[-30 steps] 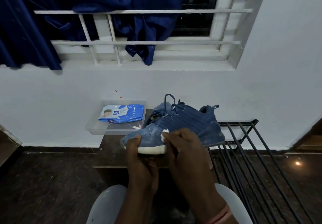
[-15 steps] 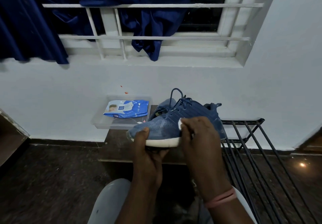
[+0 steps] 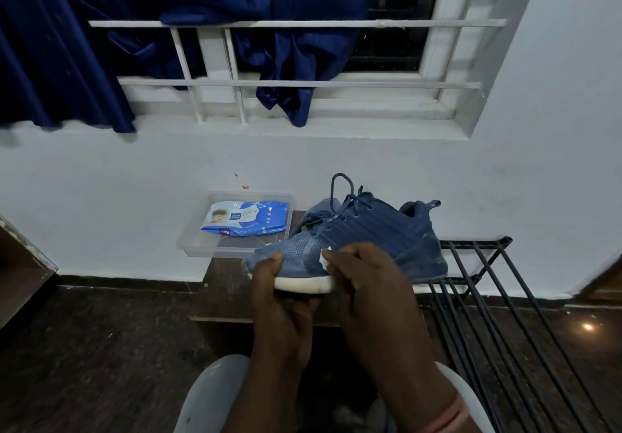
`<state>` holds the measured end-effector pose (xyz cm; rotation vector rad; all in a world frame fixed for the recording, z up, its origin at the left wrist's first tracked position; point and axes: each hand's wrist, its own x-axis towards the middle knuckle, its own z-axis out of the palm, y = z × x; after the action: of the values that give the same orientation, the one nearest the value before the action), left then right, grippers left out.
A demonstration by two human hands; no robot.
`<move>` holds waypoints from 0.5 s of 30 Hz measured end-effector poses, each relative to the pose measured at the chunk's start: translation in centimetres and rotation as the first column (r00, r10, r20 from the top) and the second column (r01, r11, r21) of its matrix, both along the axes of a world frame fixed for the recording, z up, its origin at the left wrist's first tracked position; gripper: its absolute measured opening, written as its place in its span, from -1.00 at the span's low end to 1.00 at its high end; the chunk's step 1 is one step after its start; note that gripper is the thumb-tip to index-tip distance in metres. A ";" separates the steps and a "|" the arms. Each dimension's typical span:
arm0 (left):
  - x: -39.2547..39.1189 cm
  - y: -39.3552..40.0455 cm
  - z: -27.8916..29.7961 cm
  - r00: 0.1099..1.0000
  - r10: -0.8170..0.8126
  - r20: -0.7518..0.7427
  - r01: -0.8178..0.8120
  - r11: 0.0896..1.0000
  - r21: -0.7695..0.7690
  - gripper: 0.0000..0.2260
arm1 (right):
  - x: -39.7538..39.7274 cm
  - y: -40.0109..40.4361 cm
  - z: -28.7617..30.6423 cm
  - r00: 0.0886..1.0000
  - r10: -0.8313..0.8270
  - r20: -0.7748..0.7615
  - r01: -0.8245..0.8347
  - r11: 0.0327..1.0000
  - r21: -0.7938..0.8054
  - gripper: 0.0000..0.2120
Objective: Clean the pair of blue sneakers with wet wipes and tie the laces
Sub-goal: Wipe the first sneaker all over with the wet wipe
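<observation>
A blue sneaker [image 3: 373, 230] with a white sole is held up in front of me, toe pointing left, its laces loose. My left hand [image 3: 282, 301] grips the toe and sole from below, thumb on the mesh. My right hand [image 3: 367, 284] holds a white wet wipe [image 3: 325, 257] pressed against the sneaker's side near the forefoot. Behind it the second blue sneaker [image 3: 318, 212] shows only in part. A blue pack of wet wipes [image 3: 247, 218] lies in a clear plastic tray [image 3: 202, 247] to the left.
A dark wooden stool [image 3: 225, 284] carries the tray, standing against the white wall. A black metal rack [image 3: 488, 284] stands to the right. Above are a barred window [image 3: 303, 82] and a blue curtain [image 3: 60, 48]. My knees in light trousers [image 3: 208, 395] are at the bottom.
My right hand with the wipe slid up toward the laces, then back down to the forefoot side. The left hand keeps its hold on the toe. The camera view shifted slightly.
</observation>
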<state>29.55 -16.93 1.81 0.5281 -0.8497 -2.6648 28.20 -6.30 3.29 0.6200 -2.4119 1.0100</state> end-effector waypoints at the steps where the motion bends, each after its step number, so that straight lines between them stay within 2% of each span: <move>1: -0.1 -0.2 0.0 1.000 -0.010 0.002 0.010 0.999 -0.030 -0.60 | -0.6 0.1 0.2 1.000 0.007 -0.021 -0.007 1.000 0.004 -0.81; 5: -0.4 0.0 -0.1 0.998 -0.050 0.039 0.052 0.998 -0.048 -0.53 | -2.9 0.6 0.3 0.994 -0.057 -0.091 0.061 0.997 0.037 -0.76; 10: -0.4 0.0 -0.2 0.997 -0.076 0.009 0.076 0.994 -0.072 -0.63 | -1.2 1.4 -0.2 1.000 0.004 0.030 -0.001 0.994 -0.112 -0.77; 12: -0.3 -0.1 -0.4 0.997 -0.076 0.019 0.077 0.994 -0.080 -0.69 | -0.9 2.2 -0.4 0.996 0.012 0.088 -0.001 0.994 -0.113 -0.75; 15: -0.2 0.2 -0.6 0.996 -0.089 0.030 0.092 0.991 -0.102 -0.66 | -1.4 2.2 0.0 0.995 -0.052 0.081 0.062 0.990 -0.127 -0.77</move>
<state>29.30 -16.76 1.23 0.5114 -1.0360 -2.6818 26.84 -4.11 3.25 0.4714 -2.3927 1.1757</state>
